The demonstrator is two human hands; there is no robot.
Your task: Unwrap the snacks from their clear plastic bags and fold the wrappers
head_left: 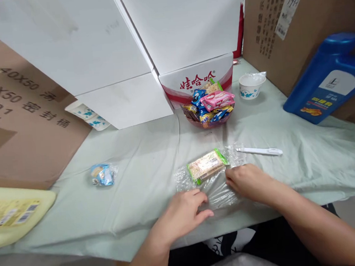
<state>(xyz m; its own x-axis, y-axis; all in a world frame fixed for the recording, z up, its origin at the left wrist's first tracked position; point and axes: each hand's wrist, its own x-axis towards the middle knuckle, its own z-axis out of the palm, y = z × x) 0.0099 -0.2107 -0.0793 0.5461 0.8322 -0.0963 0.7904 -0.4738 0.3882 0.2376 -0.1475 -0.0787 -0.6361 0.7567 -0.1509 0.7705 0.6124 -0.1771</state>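
A clear plastic bag (219, 189) lies flat on the pale green table cover (138, 185) near its front edge. A green-edged snack bar (206, 165) sits at the bag's far end, seemingly inside it. My left hand (183, 212) rests on the bag's near left corner with fingers curled and pressing down. My right hand (245, 181) grips the bag's right side, fingers closed on the plastic. A white pen-like tool (260, 151) lies just beyond my right hand.
A red bowl (209, 122) heaped with wrapped snacks stands behind the bag. A small blue snack packet (102, 174) lies to the left. White boxes (122, 51), cardboard (16, 121), a paper cup (250, 87), a blue jug (330, 80) and a yellow bottle (11, 213) ring the table.
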